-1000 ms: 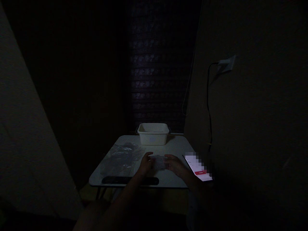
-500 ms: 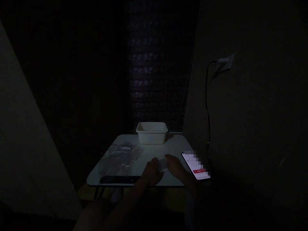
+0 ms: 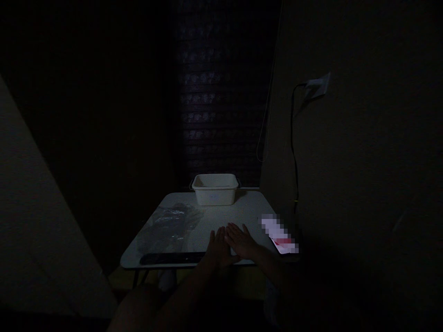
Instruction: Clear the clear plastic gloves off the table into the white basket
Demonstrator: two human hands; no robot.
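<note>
My left hand [image 3: 218, 249] lies flat near the front edge of the white table [image 3: 211, 221], fingers stretched forward. Close against it, my right hand [image 3: 241, 242] is also flat, with its fingers spread a little and their tips by the left fingers. A pale patch shows between the two palms; in this dim light I cannot tell whether it is the thin, pale sheet seen before or the tabletop. Left of my hands, a crumpled clear plastic bag [image 3: 169, 228] is spread over the table. A long dark strip [image 3: 171, 258] lies along the front edge.
A white plastic basin [image 3: 214, 196] with side handles stands at the table's back. On the right edge rests a lit phone [image 3: 280, 237], its screen partly blurred. A black cable [image 3: 293, 147] hangs from a wall socket [image 3: 317, 86]. Dark blinds [image 3: 207, 101] cover the back.
My right hand has moved left and turned flat beside my left hand. The thin, pale sheet visible between them before is now mostly or wholly covered. The view has shifted slightly.
</note>
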